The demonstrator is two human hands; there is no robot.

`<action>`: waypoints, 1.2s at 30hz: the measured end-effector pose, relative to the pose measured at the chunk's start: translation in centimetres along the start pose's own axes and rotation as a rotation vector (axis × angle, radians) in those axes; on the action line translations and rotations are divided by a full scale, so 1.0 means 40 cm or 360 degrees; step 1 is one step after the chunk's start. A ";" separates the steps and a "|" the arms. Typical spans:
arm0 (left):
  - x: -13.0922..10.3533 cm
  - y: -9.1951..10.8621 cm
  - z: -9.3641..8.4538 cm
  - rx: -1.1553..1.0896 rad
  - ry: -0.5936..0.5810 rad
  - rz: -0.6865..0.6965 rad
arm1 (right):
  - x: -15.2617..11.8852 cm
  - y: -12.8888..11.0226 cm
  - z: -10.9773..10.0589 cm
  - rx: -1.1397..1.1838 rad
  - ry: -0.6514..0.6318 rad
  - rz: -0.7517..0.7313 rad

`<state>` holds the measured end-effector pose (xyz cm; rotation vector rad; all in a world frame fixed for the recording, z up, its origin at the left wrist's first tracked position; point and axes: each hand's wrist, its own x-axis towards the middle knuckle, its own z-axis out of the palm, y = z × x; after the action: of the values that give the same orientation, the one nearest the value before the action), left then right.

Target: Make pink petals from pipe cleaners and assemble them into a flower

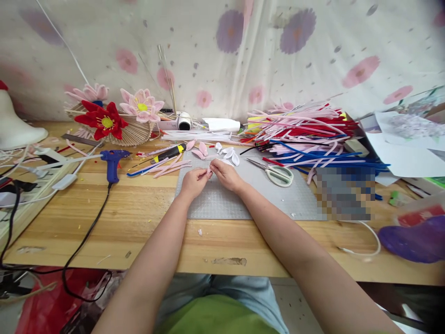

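Note:
Over the grey cutting mat (pixel 222 204), my left hand (pixel 195 182) and my right hand (pixel 225 175) meet, fingertips pinched together on a small pale pink piece (pixel 209 170). Most of that piece is hidden by the fingers. Just beyond them lie pink petals (pixel 200 150) and white petals (pixel 230 154). Scissors with pale handles (pixel 280 175) rest on the mat to the right of my right hand. Cut pink strips (pixel 172 168) and a yellow-black cutter (pixel 169 153) are to the left of the mat.
A blue glue gun (pixel 111 164) with a black cable stands at the left. Red and pink flowers (pixel 107 121) are behind it. A large pile of fuzzy stems (pixel 299 125) fills the back right, near white papers (pixel 406 148). A purple object (pixel 413 239) sits at the right edge.

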<state>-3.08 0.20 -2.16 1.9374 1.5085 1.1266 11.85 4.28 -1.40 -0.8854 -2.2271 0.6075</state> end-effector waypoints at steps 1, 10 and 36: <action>0.000 0.000 -0.001 -0.0008 -0.0008 -0.0001 | 0.000 -0.002 0.000 0.0002 0.0002 -0.0014; 0.001 0.006 -0.030 -0.0260 -0.0294 -0.0005 | -0.004 -0.026 -0.002 -0.0265 0.0022 -0.0121; 0.007 -0.016 0.015 -0.0045 0.0097 -0.0207 | 0.006 0.037 0.037 0.0957 0.0154 0.0437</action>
<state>-2.94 0.76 -2.89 1.7733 1.6169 1.1527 11.28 5.19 -3.22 -0.8734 -1.6906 1.2499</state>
